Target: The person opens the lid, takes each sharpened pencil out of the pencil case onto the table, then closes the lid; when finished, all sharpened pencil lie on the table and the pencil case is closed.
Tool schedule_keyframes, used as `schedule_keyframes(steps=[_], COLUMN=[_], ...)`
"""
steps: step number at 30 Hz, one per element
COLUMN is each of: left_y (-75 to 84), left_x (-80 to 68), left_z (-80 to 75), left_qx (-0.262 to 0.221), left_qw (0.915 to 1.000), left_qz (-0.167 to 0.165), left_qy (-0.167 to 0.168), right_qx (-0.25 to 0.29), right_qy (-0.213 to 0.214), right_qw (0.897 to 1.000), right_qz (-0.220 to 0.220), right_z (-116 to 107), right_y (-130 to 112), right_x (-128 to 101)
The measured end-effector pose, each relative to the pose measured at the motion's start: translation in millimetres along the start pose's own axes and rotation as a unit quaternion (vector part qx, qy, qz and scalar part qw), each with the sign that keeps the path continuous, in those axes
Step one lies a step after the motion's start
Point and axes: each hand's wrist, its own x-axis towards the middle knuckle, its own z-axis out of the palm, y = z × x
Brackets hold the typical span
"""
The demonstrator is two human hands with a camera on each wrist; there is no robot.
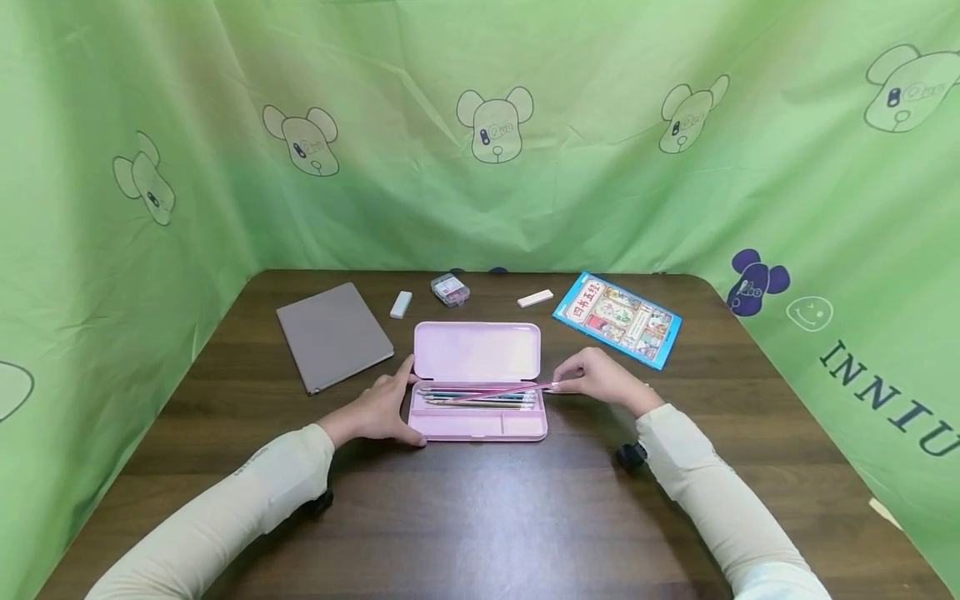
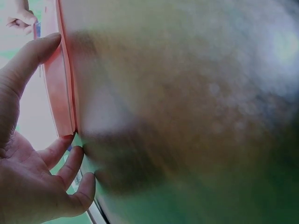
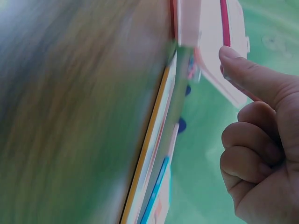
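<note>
A pink pencil case [image 1: 459, 427] lies with its lid [image 1: 477, 350] raised at the back. Several pencils [image 1: 480, 405] fill its long rear compartment. At the case's left end, my left hand [image 1: 384, 408] holds it, thumb at the front corner and fingers toward the back; the left wrist view shows the thumb against the pink wall. My right hand [image 1: 596, 379] pinches the end of a pink pencil [image 1: 506, 390] between thumb and index finger, the other fingers curled in. This pencil slants over the others, its far end above the compartment.
On the brown table [image 1: 480, 517], a grey notebook [image 1: 335, 337] lies left. Behind the case are a white eraser-like block [image 1: 401, 304], a small clear box [image 1: 450, 290] and a pale pink block [image 1: 535, 298]. A blue-edged book [image 1: 618, 319] lies back right. Green cloth [image 1: 390, 192] surrounds the table.
</note>
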Motion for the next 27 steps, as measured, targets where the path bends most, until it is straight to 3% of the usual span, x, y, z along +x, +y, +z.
schedule_keyframes(steps=[9, 16, 27], left_y=[-2.4, -3.0, -3.6], left_x=[2.0, 1.3, 0.9], left_z=[0.6, 0.5, 0.4], left_qx=[-0.002, -0.008, -0.012], left_qw=[1.0000, 0.9999, 0.9999], left_qz=[-0.001, 0.001, 0.005], left_qy=[-0.005, -0.008, -0.008], right_qx=[0.014, -0.001, -0.021], right_qy=[0.024, 0.035, 0.051], right_qw=[0.996, 0.995, 0.988], right_qz=[0.079, 0.089, 0.144], right_z=[-18.7, -34.3, -52.1], right_y=[24.6, 44.0, 60.0], right_x=[-33.4, -62.2, -92.7])
